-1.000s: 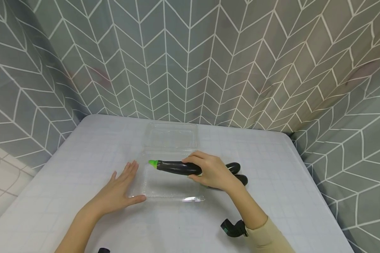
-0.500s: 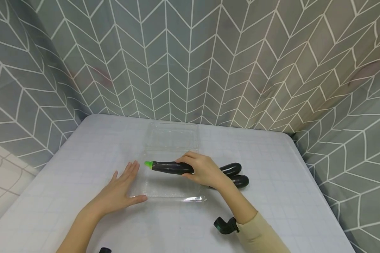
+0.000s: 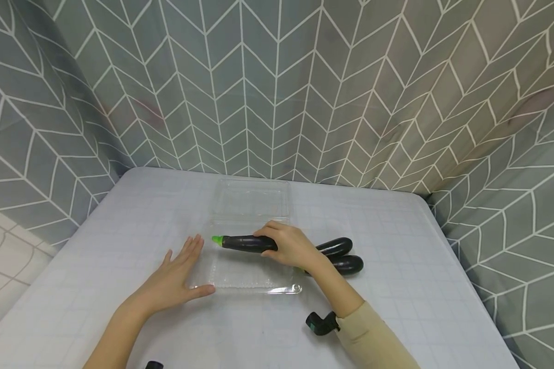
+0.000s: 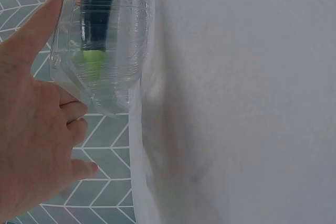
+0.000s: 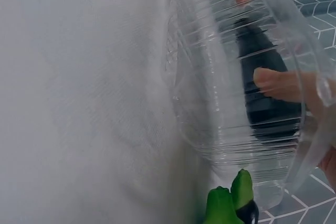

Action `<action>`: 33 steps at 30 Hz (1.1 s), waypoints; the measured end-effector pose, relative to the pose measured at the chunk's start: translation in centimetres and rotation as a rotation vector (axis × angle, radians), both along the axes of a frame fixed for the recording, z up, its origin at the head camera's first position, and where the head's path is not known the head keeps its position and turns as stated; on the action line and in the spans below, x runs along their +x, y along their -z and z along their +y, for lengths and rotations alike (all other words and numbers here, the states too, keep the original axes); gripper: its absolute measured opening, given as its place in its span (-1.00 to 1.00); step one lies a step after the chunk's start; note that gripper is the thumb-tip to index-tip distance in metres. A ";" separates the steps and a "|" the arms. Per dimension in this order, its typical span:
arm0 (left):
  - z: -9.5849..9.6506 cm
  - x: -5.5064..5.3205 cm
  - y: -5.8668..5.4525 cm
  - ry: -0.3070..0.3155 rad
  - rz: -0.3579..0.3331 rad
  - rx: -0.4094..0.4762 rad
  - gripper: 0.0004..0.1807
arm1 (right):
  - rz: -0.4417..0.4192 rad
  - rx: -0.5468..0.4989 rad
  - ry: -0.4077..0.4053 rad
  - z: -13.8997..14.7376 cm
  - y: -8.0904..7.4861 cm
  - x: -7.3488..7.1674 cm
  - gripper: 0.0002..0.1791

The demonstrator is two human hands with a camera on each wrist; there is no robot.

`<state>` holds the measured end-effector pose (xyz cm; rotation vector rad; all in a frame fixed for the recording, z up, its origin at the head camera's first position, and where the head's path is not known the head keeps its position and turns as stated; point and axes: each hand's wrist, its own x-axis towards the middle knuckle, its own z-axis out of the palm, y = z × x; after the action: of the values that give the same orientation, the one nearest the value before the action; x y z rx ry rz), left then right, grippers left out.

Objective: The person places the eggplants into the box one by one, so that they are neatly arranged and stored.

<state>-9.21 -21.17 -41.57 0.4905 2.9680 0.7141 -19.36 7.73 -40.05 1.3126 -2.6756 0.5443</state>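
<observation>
A dark eggplant [image 3: 242,243] with a green stem end lies lengthwise over the clear plastic container [image 3: 254,282], its stem toward the left. My right hand [image 3: 291,247] grips its right end from above, and the right wrist view shows the eggplant [image 5: 262,77] through the ribbed clear wall, inside the container. My left hand [image 3: 173,282] is spread flat at the container's left side, thumb at the near left corner. In the left wrist view, the left hand's fingers [image 4: 39,27] lie along the container's rim.
Two more dark eggplants [image 3: 348,264] lie side by side on the white table [image 3: 424,287], right of the container, partly behind the right forearm. The container's hinged lid [image 3: 251,197] lies open at the back. A patterned curtain [image 3: 277,92] hangs behind the table.
My right hand has carried the eggplant a little to the left over the container, then barely moved in the last half second. The left hand has stayed in place.
</observation>
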 end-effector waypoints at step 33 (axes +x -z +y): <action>-0.1 0.0 0.3 0.015 0.017 -0.006 0.22 | -0.023 0.014 0.144 -0.1 0.6 0.6 -0.27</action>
<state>-9.25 -21.27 -41.83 0.5197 2.9780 0.7024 -18.74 7.67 -40.62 1.1114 -2.7689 0.5276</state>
